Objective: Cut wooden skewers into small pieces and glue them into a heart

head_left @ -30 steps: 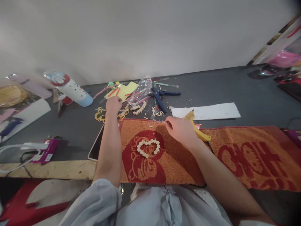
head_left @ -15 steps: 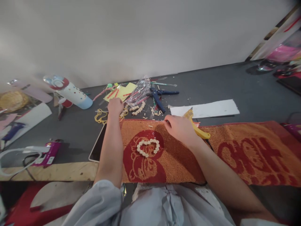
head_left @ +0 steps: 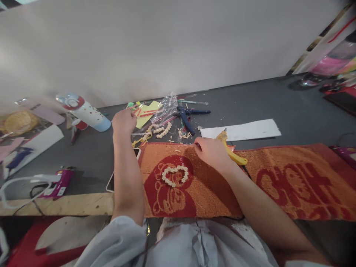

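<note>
My left hand [head_left: 124, 120] is closed, fingers curled, at the left edge of a yellow paper sheet [head_left: 144, 118] with red strips on it. Whatever it may hold is hidden. My right hand [head_left: 211, 151] is closed in a pinch over the back edge of an orange and red towel [head_left: 214, 185]; I cannot make out anything in its fingers. Close beside it lies a yellow-handled tool [head_left: 236, 157] with a dark tip. A heart-shaped ring of small cream pieces [head_left: 175, 175] rests on the towel. Behind it are short cream strands [head_left: 164, 131] and yellow string [head_left: 140, 142].
Blue-handled pliers [head_left: 187, 118] lie by crumpled clear plastic [head_left: 167, 107] and scattered small cream sticks [head_left: 185, 135]. A white strip [head_left: 250, 129] is at the right. A bottle [head_left: 89, 114] stands left, and a phone [head_left: 110, 183] is partly under my left forearm.
My left hand has moved left and slightly back, away from the cream strands, uncovering more of them. The yellow string has shifted right. My right hand has stayed almost still.
</note>
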